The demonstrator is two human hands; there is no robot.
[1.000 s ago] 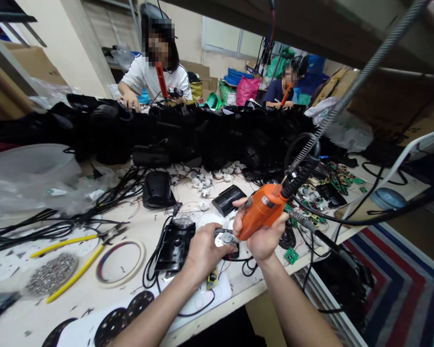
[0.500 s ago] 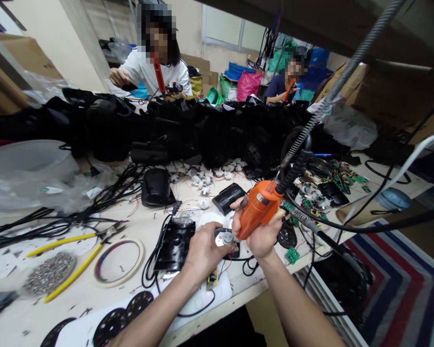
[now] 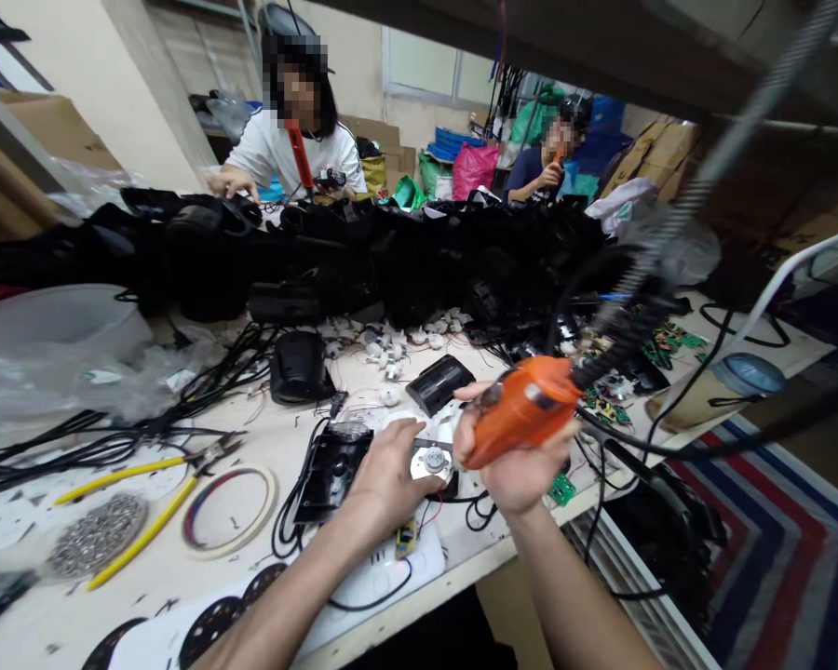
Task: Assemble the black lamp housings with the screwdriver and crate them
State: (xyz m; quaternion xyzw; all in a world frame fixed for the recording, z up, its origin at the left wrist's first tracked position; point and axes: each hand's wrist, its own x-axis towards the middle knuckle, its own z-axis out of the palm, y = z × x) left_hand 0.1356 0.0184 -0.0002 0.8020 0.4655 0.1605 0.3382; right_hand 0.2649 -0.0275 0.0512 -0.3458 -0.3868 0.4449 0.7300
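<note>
My right hand (image 3: 517,465) grips an orange electric screwdriver (image 3: 523,409), tilted low with its tip toward a small silver motor (image 3: 433,461). A coiled cable (image 3: 635,316) runs up and right from the tool. My left hand (image 3: 387,475) rests on the part that carries the motor, its fingers beside a black plastic housing (image 3: 331,470) with black wires trailing from it. The screwdriver's bit is hidden behind my fingers.
Yellow-handled pliers (image 3: 146,465), a tape roll (image 3: 230,507) and a pile of small screws (image 3: 98,533) lie at the left. Black housings (image 3: 363,261) are heaped across the back of the table. Green circuit boards (image 3: 663,340) sit at the right. Two people work opposite.
The orange screwdriver has swung from steeply upright to nearly level and lifted off the motor. My left hand's fingers have spread and shifted left on the part.
</note>
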